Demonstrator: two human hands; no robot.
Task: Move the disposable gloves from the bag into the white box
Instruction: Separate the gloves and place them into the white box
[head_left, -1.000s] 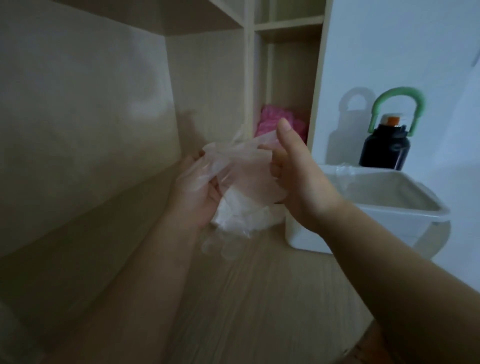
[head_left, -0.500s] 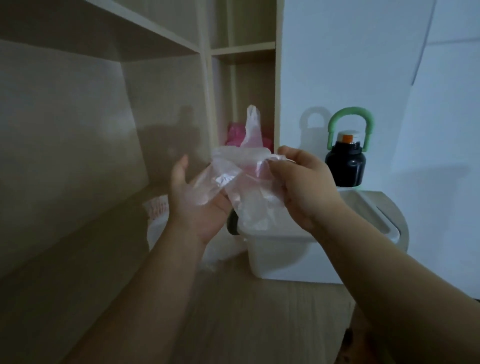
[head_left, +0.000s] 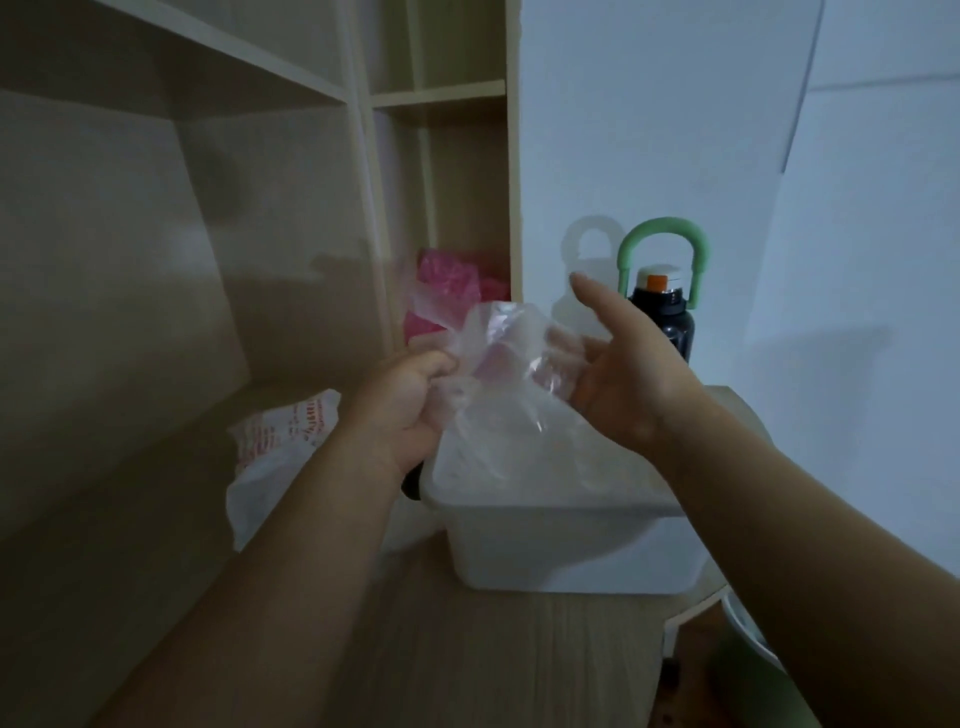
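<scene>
Disposable gloves (head_left: 511, 364), a bunch of thin clear film, are held in the air between both hands, directly above the open top of the white box (head_left: 566, 551), with the lower folds hanging down to about rim level. Whether any film already lies inside the box cannot be told.

Nearest the camera, two bare forearms reach forward over the light wooden desk (head_left: 467, 654). The white box stands on this desk, near its right edge.

Left hand (head_left: 405, 410): fingers curled, pinching the left edge of the gloves between thumb and fingers.

Right hand (head_left: 623, 389): spread, palm facing left, thumb raised clear of the film. The fingers show only as a blur through the film and lie against its right side.

Bag (head_left: 275, 457): white plastic with red print, slumped on the desk to the left of the box and partly hidden by the left forearm. A small dark object (head_left: 412, 486) shows between the left wrist and the box corner; it cannot be identified.

Behind the box, a dark bottle (head_left: 670, 327) with a green loop handle stands upright against the white wall (head_left: 675, 130). To its left, something pink (head_left: 447, 280) sits in a narrow compartment of the wooden shelf unit (head_left: 358, 208).
</scene>
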